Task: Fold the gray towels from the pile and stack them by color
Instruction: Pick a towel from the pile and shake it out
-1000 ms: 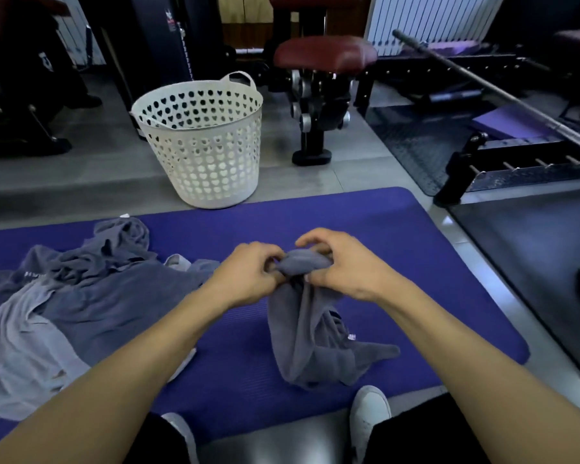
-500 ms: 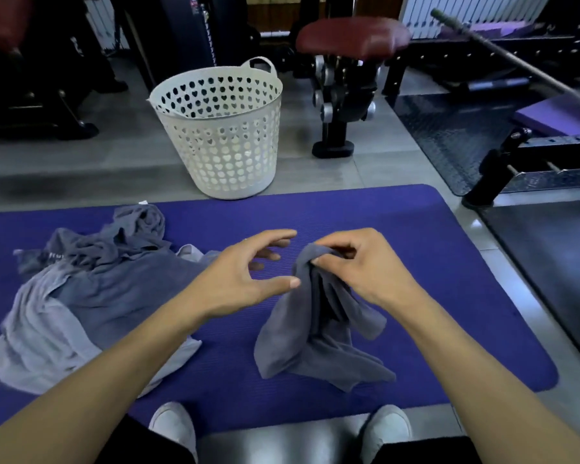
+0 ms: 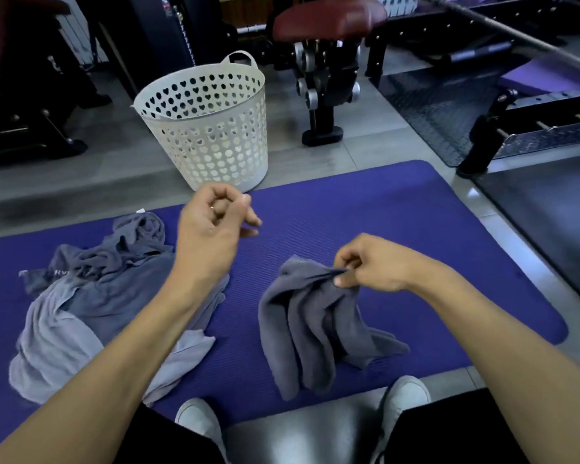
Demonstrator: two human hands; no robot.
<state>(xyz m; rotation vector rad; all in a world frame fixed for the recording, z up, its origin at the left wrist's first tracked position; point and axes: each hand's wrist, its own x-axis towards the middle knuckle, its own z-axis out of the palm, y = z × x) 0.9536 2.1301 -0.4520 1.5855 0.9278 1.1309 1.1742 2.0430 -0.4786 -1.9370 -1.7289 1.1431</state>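
Observation:
A dark gray towel [image 3: 315, 326] lies crumpled on the purple mat [image 3: 399, 222], a little right of centre. My right hand [image 3: 369, 266] pinches its top edge between thumb and fingers and lifts that edge slightly. My left hand [image 3: 215, 222] hovers in the air above the mat, left of the towel, fingers loosely curled and holding nothing. On the left of the mat lies the pile of towels [image 3: 91, 306], darker gray ones on top of a lighter gray one.
A white perforated laundry basket [image 3: 208, 128] stands on the floor just beyond the mat's far edge. Gym machines [image 3: 325, 72] and a barbell rack [image 3: 533, 128] fill the back and right. My white shoes [image 3: 406, 396] rest at the mat's near edge.
My left hand let go of the dark gray towel and rose up and to the left. My right hand kept its pinch on the towel's edge and moved right.

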